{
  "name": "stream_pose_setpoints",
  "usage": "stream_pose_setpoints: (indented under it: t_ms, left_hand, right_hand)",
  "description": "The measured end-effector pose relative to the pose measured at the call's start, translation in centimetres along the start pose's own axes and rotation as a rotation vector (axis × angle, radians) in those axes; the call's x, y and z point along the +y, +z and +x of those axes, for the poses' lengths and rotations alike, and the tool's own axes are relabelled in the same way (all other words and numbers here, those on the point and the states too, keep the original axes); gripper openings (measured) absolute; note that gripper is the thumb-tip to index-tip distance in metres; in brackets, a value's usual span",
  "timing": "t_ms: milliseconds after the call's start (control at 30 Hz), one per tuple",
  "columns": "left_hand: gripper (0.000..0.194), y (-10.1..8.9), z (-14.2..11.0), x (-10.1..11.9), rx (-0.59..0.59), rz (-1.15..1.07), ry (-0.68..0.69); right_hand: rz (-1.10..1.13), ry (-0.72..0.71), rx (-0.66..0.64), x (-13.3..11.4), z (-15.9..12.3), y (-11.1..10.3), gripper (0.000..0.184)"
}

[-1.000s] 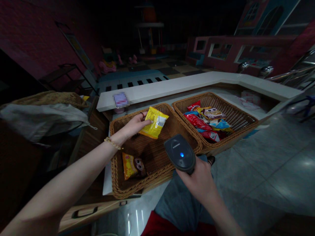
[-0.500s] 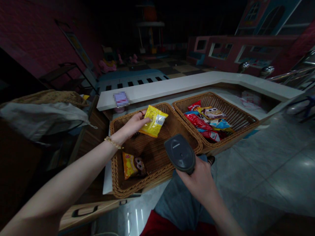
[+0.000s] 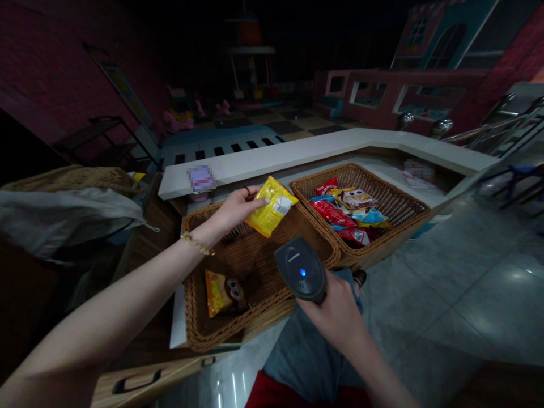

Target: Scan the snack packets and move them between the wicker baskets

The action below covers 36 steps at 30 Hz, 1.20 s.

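Note:
My left hand (image 3: pixel 240 208) is closed on the edge of a yellow snack packet (image 3: pixel 272 211), whose barcode side faces up. The packet is held above the left wicker basket (image 3: pixel 259 263). My right hand (image 3: pixel 338 311) grips a dark barcode scanner (image 3: pixel 302 272) by its handle, partly hidden under the scanner's head. A blue light glows on top of the scanner, which points toward the packet. Another yellow snack packet (image 3: pixel 223 292) with a cartoon face lies in the near left corner of the left basket.
A second wicker basket (image 3: pixel 402 198) to the right holds several red, yellow and blue packets (image 3: pixel 335 212). Behind both runs a raised white counter ledge (image 3: pixel 297 150) with a blurred purple item (image 3: pixel 201 178). A pale cloth bag (image 3: pixel 76 221) lies at left.
A blue light has come on at the scanner. The packet remains in my left hand, tilted slightly more and a little closer to the right basket. The view has shifted slightly.

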<state>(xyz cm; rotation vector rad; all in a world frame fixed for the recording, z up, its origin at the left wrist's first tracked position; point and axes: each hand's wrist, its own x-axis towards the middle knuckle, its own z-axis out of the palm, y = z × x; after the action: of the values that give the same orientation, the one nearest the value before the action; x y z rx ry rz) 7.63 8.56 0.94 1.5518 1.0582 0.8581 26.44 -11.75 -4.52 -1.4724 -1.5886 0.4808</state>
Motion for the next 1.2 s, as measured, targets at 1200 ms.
stream_pose_setpoints:
  t_ms: [1200]
  left_hand:
    - [0.033, -0.4, -8.5, -1.1, -0.930, 1.379, -0.272]
  right_hand:
    - [-0.037, 0.016, -0.046, 0.6, -0.5, -0.3, 0.016]
